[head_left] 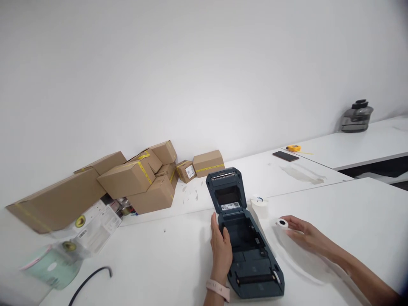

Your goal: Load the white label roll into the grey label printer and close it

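A dark blue-grey label printer (pixel 251 250) stands on the white table with its lid (pixel 227 191) raised, so the hollow inside and a black roller show. My left hand (pixel 221 248), with a pink band at the wrist, grips the printer's left side, thumb over the edge. To the right of the printer, my right hand (pixel 301 231) holds a small white paper roll (pixel 282 223) between thumb and fingers. A pale strip of paper, smeared by motion, trails below that hand. Another white roll (pixel 259 202) sits behind the printer, to the right of its lid.
Cardboard boxes (pixel 127 176) with yellow tape are stacked at the left, near plastic packets (pixel 92 229) and a mint-green container (pixel 55 267). A black cable (pixel 87 280) curves in front. Farther right lie a phone (pixel 285 156), a yellow tape measure (pixel 293 148) and a dark jug (pixel 357 118).
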Motion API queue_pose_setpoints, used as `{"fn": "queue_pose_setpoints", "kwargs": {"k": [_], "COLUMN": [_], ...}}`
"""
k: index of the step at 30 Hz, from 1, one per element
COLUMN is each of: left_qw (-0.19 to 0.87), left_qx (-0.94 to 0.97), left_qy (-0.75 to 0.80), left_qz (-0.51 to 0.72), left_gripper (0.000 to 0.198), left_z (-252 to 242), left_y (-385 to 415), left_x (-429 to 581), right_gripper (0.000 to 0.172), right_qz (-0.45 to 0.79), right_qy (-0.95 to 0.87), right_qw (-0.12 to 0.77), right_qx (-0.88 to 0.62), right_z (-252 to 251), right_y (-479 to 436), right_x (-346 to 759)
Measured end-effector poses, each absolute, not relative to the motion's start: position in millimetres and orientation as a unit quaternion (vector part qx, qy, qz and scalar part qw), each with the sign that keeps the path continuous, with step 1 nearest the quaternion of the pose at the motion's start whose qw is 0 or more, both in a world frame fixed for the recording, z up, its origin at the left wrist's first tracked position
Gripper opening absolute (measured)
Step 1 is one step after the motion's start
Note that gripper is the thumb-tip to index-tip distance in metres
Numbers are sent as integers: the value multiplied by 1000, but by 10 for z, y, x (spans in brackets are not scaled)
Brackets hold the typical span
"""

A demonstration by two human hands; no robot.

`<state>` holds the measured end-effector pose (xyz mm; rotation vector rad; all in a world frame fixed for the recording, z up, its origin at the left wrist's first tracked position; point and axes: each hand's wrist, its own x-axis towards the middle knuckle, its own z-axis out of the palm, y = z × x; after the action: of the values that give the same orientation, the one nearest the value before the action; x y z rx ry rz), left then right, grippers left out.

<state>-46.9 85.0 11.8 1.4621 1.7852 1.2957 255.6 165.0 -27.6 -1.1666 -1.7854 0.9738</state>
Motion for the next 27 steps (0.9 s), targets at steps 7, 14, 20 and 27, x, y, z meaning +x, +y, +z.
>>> {"fn": "queue_pose_setpoints", "kwargs": {"k": [7,14,20,27], "left_qw": [233,234,232,260], "left_qx": [539,541,547,540], "left_qy": [655,656,654,636], "left_qz": [476,471,468,486], "left_gripper": [59,59,57,56], "left_z": [60,85,112,118], "left_y": [875,883,861,854], "left_x": [-479,-470,-468,-471], "right_gripper": [65,66,79,68], "right_qz": [442,497,493,532], "right_qy": [-695,-631,-680,-657], "right_qw": [342,357,297,324], "right_qx": [-453,-478,-455,-426], "right_z": [-453,-251,45,96], "right_y": [1740,2034,2483,2468], "right_x": [2546,2733,2299,2268]}}
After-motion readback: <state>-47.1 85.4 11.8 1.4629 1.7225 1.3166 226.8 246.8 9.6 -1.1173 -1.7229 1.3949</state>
